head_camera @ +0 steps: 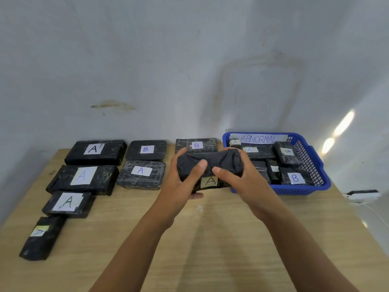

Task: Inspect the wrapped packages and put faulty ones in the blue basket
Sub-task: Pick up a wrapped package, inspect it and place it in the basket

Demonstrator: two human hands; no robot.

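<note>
Both hands are up over the middle of the light wooden table [189, 239], and between them is a black plastic-wrapped rectangular package [221, 159] with a pale label marked A on its near face. The left hand [181, 180] clamps its left end, thumb on top and fingers curled underneath. The right hand [246, 180] grips the right end the same way, so the package is lifted clear of the table, just left of the blue plastic mesh basket [294, 190]. That basket sits at the table's back right corner with a white strip reading ABNORMAL [257, 139] on its far wall, and a jumble of black wrapped packages [294, 178] lies inside, A and B labels showing. Along the left side of the table, four black A-labelled packages [83, 179] run in a line from the back edge toward the front left corner. Beside them lie a B package [145, 150] and an A package [141, 173]. Another B package [196, 145] sits at the back edge, just behind the hands.
</note>
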